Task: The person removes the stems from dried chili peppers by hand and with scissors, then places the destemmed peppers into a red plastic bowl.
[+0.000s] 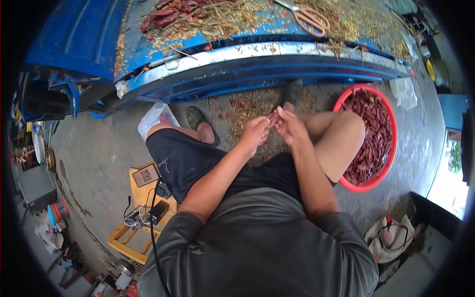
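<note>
Between my two hands, over my lap, is a small dried red chili (272,119). My left hand (255,132) pinches one end of it, and my right hand (290,127) closes on the other. A red basin (394,143) full of dark red dried chilies (367,138) stands on the floor beside my right knee. In front, on the blue truck bed (153,47), lie a pile of dried chilies (166,17), scattered seeds and stems, and scissors with pinkish handles (310,22).
A wooden chair (133,237) to my left holds a phone (146,174), cables and a black box. A white plastic bag (157,118) lies by my left leg, another (403,93) beyond the basin. A sack (389,238) sits at the lower right. Seeds litter the floor.
</note>
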### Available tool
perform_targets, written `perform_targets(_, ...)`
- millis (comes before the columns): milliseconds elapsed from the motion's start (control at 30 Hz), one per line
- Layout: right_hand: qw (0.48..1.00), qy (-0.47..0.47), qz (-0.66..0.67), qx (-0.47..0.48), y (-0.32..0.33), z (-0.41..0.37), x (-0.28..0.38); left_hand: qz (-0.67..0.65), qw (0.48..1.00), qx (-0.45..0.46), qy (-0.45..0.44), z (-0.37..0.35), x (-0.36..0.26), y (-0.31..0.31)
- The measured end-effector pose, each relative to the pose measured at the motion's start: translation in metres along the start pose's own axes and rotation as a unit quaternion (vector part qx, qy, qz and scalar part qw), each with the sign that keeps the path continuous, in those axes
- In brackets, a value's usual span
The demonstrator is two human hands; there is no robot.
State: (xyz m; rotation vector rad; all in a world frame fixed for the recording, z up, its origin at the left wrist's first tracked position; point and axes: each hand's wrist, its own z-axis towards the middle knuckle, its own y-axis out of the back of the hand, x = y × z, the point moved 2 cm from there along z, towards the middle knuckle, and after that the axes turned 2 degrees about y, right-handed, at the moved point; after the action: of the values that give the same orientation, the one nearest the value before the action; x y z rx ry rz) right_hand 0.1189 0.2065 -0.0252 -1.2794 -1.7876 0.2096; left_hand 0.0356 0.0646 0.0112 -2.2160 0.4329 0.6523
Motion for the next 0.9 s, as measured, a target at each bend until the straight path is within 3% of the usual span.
perform_targets(67, 0.999, -0.004, -0.042, -0.014, -0.002, -0.006, 0.019, 0.007, 1.000, 0.013, 0.007, -0.003, -0.001, -0.002)
perform_targets(133, 0.952, 0.020, -0.304, -0.031, -0.007, -0.015, 0.040, 0.015, 1.000, 0.020, 0.012, -0.006, 0.000, -0.003)
perform_targets(200, 0.929, 0.062, -0.363, -0.029, -0.004, -0.011, 0.051, 0.014, 0.999, 0.037, 0.026, -0.005, 0.002, 0.000)
perform_targets(267, 0.832, 0.108, -0.545, 0.009, -0.012, -0.008, 0.071, 0.022, 0.999, 0.040, 0.016, -0.003, -0.003, -0.004)
perform_targets(333, 0.838, 0.091, -0.537, 0.024, -0.016, -0.007, 0.075, 0.014, 0.999, 0.042, 0.016, -0.007, -0.011, -0.006)
perform_targets(400, 0.963, -0.017, -0.270, 0.006, -0.022, -0.009, 0.072, -0.002, 0.998, 0.060, -0.018, -0.008, -0.026, -0.009)
perform_targets(433, 0.981, -0.026, -0.193, -0.009, -0.024, -0.012, 0.065, -0.007, 0.998, 0.062, -0.024, -0.005, -0.027, -0.009)
perform_targets(467, 0.980, -0.030, -0.197, -0.008, -0.027, -0.015, 0.055, -0.012, 0.998, 0.058, -0.030, -0.006, -0.025, -0.006)
perform_targets(567, 0.996, -0.028, 0.081, 0.024, -0.031, -0.009, 0.029, -0.018, 0.998, 0.051, -0.040, -0.007, -0.026, 0.002)
perform_targets(767, 0.977, -0.011, 0.212, -0.013, -0.050, -0.005, 0.010, -0.022, 0.998, 0.037, -0.040, -0.013, -0.032, 0.002)
perform_targets(900, 0.981, 0.010, 0.190, -0.050, -0.047, 0.004, 0.003, -0.027, 0.999, 0.019, -0.039, -0.007, -0.026, 0.005)
